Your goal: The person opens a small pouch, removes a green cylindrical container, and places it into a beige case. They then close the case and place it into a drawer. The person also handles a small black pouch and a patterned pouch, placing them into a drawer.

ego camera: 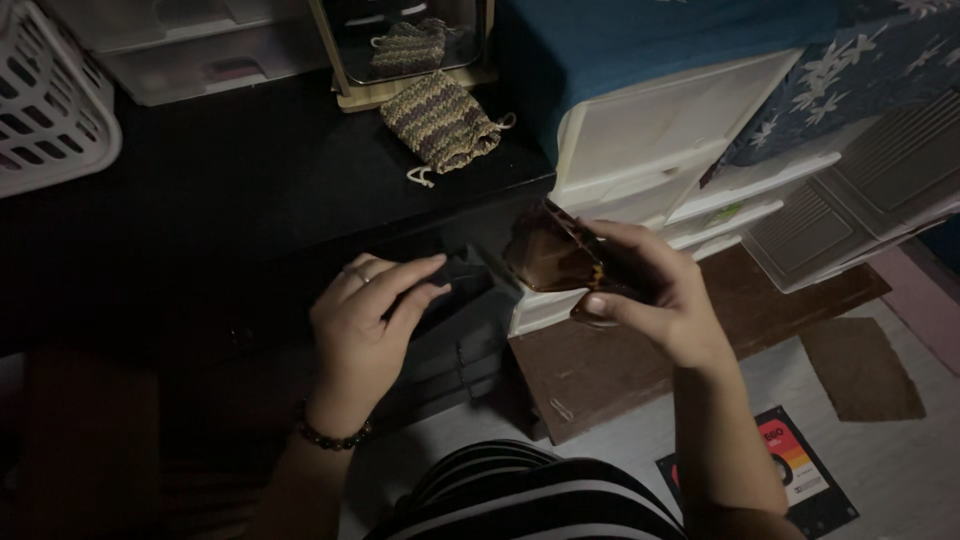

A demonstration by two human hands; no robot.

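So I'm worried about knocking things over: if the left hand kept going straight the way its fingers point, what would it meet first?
Probably the brown translucent glasses-like item held in the right hand: the left hand, pinching a small dark object, points right towards it. Depth is unclear.

Both hands busy over a dark shelf.
Right hand (668,300) gripping brown tinted sunglasses (556,258); left hand (365,320) pinching a black case (462,283) just beside them. Behind, a crocheted pouch (438,120) lying near white plastic drawers (660,150).
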